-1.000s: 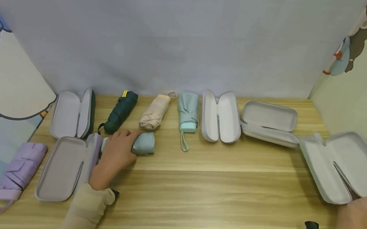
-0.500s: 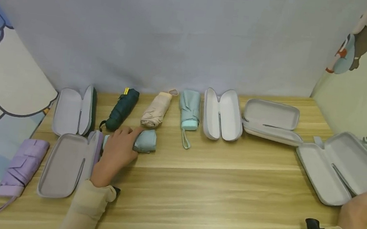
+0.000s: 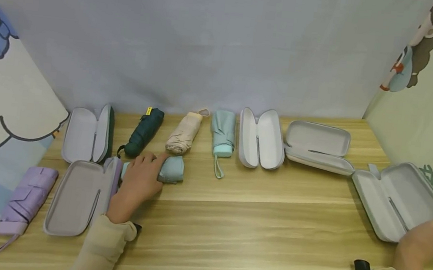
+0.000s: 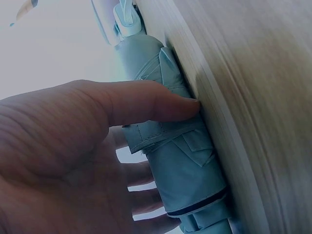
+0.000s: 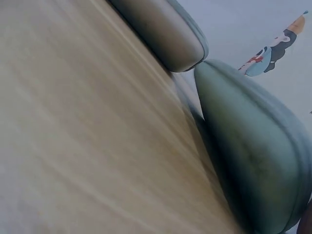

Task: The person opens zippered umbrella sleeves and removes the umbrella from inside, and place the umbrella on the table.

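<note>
My left hand [image 3: 140, 182] grips a light blue folding umbrella [image 3: 172, 169] lying crosswise on the table. In the left wrist view, the thumb lies across the wrapped blue cloth of this umbrella [image 4: 185, 170], with the other fingers behind it. At the far right, my right hand [image 3: 427, 239] holds the near corner of an open hard case [image 3: 382, 205] with a pale grey lining. Its thumb and fingertips are around the lid's edge, partly cut off by the frame. The right wrist view shows the green outside of this case [image 5: 253, 151], with a sliver of finger against it.
Dark green [image 3: 144, 133], beige [image 3: 184, 133] and pale blue [image 3: 222, 131] folding umbrellas lie along the back. A purple umbrella [image 3: 26, 200] lies at left. Other open cases stand at left [image 3: 73, 199], [image 3: 80, 135] and back right [image 3: 262, 138], [image 3: 318, 137].
My right hand has shifted slightly, and its thumb and fingertips now show at the lid's edge. The case has settled lower and a little leftward. My left hand stays on the light blue umbrella.
</note>
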Demonstrator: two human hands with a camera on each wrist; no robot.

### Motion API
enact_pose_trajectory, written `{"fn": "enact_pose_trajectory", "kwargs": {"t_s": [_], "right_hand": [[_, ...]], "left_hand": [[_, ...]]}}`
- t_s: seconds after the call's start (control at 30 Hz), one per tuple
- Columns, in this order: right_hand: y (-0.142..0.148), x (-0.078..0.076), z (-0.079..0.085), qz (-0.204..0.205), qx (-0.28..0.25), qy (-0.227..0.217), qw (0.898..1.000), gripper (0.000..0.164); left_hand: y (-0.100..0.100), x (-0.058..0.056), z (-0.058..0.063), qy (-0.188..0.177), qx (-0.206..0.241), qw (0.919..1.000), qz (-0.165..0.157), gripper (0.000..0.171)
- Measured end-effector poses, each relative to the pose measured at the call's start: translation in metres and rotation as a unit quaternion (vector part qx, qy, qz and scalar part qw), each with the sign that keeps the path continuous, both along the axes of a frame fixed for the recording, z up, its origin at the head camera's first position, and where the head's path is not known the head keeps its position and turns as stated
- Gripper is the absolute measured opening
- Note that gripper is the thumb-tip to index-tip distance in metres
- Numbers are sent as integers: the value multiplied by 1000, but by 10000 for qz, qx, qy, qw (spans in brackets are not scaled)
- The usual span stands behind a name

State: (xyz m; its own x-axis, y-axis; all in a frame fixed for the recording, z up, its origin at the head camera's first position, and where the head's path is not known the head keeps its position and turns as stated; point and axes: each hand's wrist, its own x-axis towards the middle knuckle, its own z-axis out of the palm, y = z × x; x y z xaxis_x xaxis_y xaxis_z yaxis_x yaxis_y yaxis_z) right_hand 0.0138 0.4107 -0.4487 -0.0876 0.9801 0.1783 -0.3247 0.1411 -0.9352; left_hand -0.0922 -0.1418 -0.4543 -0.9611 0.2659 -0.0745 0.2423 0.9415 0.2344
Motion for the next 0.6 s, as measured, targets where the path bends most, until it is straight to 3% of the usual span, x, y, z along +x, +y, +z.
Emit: {"fn": "enact_pose_trajectory", "kwargs": {"t_s": [0.07,0.13,0.17,0.23,0.33,0.47,0.6], "right_hand": [[-3,0,0,-31,366,-129,9992,19],[-5,0,-1,-219,843,-634,9942,24],[-7,0,-1,-315,1080,-956,9890,26],[-11,0,-1,-341,1362,-1209,9827,29],[-16,-1,-2,-336,2103,-1530,9650,33],[-25,-5,1,-160,3048,-1348,9427,32],[-43,-9,7,249,3451,-1131,9314,29]], "left_hand": [[0,0,1,-21,9,10000,-3,73],[0,0,1,-58,15,10000,-3,73],[0,0,1,-76,8,10000,-5,73],[1,0,2,-117,2,9999,-1,73],[2,1,3,-197,-20,9998,26,73],[6,6,10,-239,91,9997,57,71],[11,13,20,-80,318,9995,22,64]]}}
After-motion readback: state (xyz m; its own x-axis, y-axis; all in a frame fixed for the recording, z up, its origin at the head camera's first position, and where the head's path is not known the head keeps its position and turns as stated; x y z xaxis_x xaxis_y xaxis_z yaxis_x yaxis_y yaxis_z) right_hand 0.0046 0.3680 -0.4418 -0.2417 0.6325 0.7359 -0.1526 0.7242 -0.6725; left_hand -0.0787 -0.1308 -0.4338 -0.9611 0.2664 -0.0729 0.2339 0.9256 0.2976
